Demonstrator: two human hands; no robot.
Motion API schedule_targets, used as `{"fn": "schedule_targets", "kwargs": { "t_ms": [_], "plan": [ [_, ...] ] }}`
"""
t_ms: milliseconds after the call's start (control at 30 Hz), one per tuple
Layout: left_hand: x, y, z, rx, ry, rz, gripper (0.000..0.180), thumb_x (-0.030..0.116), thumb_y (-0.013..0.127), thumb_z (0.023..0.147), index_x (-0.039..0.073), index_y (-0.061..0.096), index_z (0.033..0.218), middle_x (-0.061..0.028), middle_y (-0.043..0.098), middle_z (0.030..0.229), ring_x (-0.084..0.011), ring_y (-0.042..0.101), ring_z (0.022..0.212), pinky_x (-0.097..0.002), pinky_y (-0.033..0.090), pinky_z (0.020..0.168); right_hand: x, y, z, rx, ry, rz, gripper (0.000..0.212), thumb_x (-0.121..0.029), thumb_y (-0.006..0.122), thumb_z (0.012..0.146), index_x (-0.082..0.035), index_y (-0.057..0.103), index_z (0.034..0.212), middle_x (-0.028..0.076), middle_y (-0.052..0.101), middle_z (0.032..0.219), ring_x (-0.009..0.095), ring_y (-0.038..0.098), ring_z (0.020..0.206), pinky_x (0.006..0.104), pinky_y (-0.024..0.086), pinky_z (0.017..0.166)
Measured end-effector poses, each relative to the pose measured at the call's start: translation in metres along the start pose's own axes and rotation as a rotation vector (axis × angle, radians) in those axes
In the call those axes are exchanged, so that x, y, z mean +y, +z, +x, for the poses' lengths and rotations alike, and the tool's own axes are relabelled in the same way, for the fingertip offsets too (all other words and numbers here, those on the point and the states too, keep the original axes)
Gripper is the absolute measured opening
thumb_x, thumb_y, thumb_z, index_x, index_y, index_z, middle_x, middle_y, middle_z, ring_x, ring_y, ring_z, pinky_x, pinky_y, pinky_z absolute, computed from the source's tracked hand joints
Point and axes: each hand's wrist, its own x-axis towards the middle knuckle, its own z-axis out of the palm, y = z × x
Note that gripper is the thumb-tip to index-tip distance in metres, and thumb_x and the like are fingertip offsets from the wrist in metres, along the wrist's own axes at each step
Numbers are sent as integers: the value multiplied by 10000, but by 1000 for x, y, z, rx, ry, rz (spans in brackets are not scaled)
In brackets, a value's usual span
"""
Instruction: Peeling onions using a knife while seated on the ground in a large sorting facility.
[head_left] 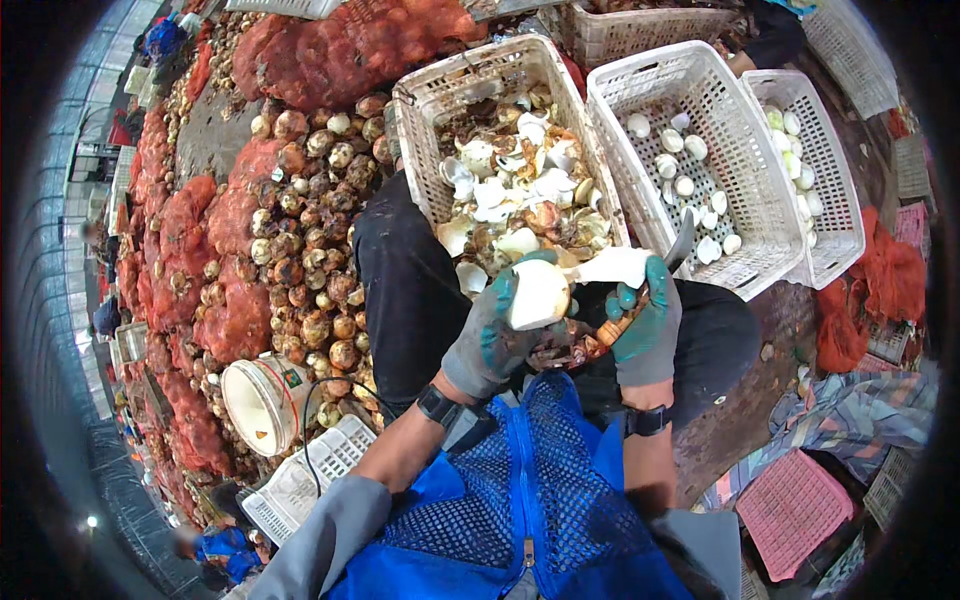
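Note:
My left hand point(490, 332), in a grey and green glove, is closed round a white, partly peeled onion point(537, 294). My right hand point(652, 335), gloved the same way, grips a knife whose blade point(682, 244) sticks up past the glove; its handle is mostly hidden. Between that hand's fingers and the onion stretches a thick white onion layer point(610, 266). Brown papery skin point(580, 350) hangs beneath, between both hands. Just beyond them stands a white crate point(470, 75) heaped with white onion layers and brown skins point(530, 185).
Two white crates point(720, 120) point(845, 195) at the right hold peeled onions point(668, 165). Unpeeled onions point(310, 260) pile up at my left beside red mesh sacks point(185, 235). A white bucket point(250, 405) and pink crate point(795, 515) lie nearer. Another person's arm point(775, 35) shows at the far right.

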Motion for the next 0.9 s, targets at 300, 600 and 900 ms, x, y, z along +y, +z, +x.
{"fn": "schedule_targets", "kwargs": {
  "t_ms": [300,600,900],
  "plan": [
    [-12,-27,15,29,55,-215,550,399,564,1171,64,490,1601,-117,640,1511,-232,656,1358,-395,563,1146,43,-38,-23,-418,-886,-1515,291,-91,781,963,29,705,1217,347,598,1411,466,673,1106,499,573,881],
    [-10,-13,20,104,26,-285,643,469,614,1134,67,471,1615,-132,627,1533,-262,638,1397,-437,529,1192,53,-7,-31,-488,-868,-1342,506,-69,678,1025,122,542,1473,343,629,1449,452,712,1148,521,566,986],
    [-9,-19,11,90,382,692,644,51,785,1000,34,500,1577,-181,687,1431,-321,717,1271,-437,585,1082,48,-5,-12,-285,-474,-1232,416,-129,608,1064,24,643,1449,203,755,973,361,722,831,480,571,767]
  ]
}}
